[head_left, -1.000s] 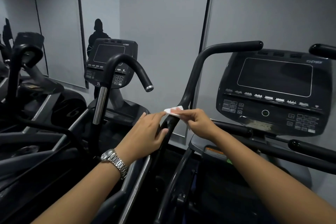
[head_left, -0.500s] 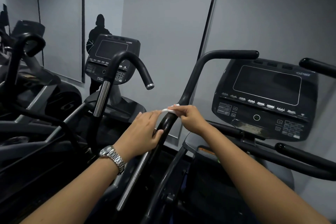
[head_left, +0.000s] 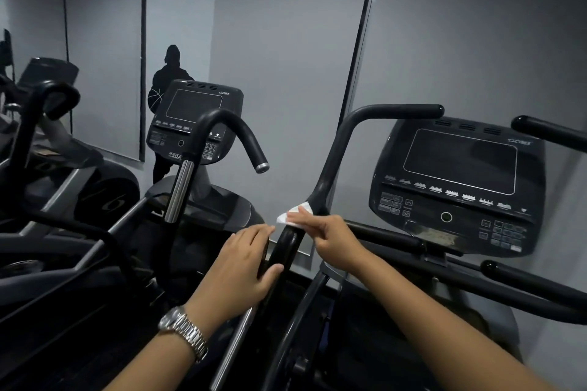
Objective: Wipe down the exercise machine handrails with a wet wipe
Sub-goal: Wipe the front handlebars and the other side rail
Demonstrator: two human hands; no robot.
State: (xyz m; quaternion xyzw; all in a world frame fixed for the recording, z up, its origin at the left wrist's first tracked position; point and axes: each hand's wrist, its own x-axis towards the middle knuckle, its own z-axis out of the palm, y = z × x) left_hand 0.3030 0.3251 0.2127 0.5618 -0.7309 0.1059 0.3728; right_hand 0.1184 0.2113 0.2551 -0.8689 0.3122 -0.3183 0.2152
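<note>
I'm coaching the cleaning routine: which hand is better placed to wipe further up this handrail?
Right. The right hand pinches the wet wipe against the handrail, nearest its upper stretch; the left hand only grips it lower down.

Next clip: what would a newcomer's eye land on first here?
The white wipe at centre, pinched by the right hand against the black handrail. Just below, the left hand holds the same rail, a silver watch on its wrist. At right sits a large dark console.
</note>
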